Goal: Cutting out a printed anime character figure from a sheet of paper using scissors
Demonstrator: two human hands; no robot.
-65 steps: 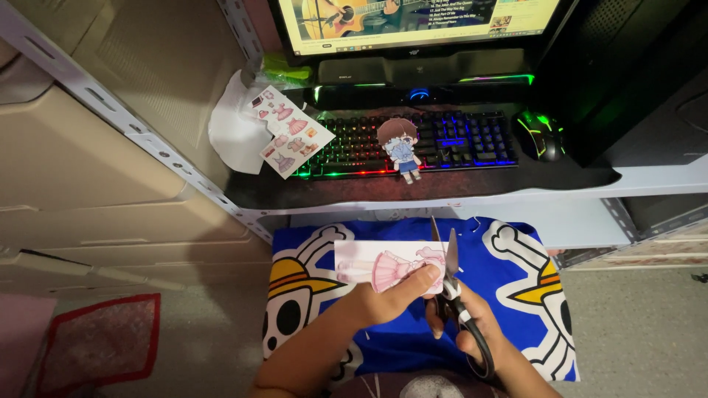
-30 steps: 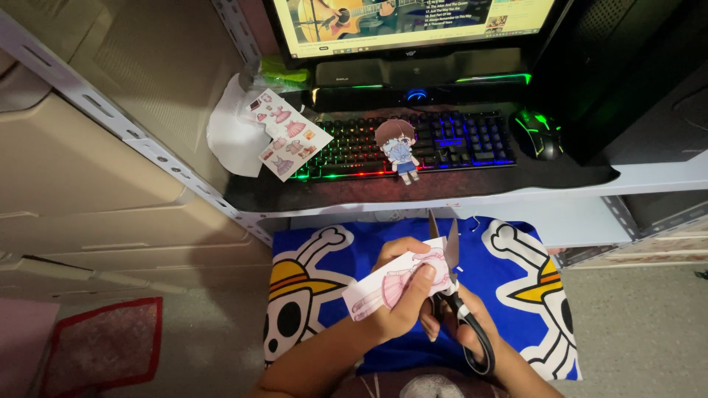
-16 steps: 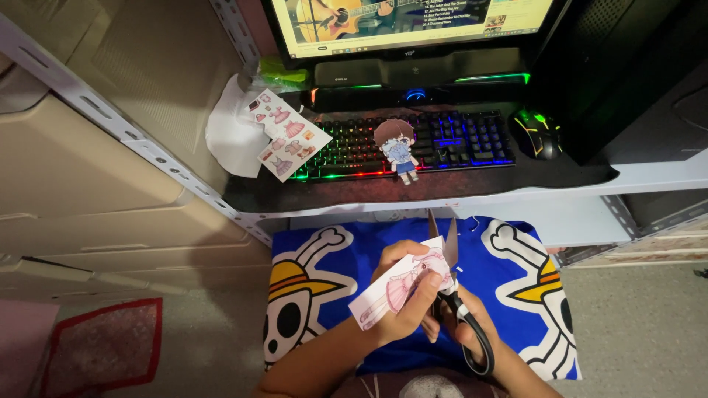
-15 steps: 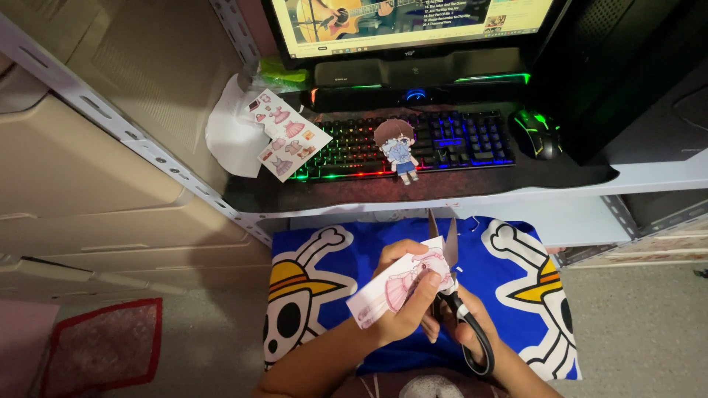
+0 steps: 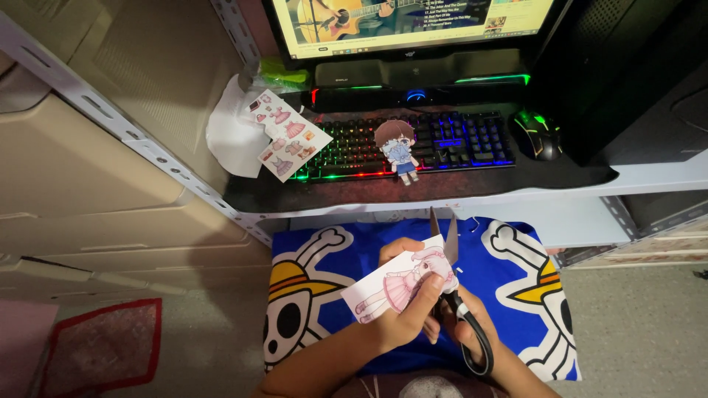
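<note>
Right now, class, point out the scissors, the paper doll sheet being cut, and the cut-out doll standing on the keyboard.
scissors (image 5: 448, 243), head view, on the open blades.
paper doll sheet (image 5: 394, 289), head view, on the pink dress.
cut-out doll (image 5: 399, 149), head view, on its face.

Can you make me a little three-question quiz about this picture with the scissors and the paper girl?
1. True or false: the left hand holds the paper drawing.
2. Which hand holds the scissors?
3. Where does the paper doll stand? A) keyboard B) blue cloth C) mouse

Key: 1 true. 2 the right hand. 3 A.
</note>
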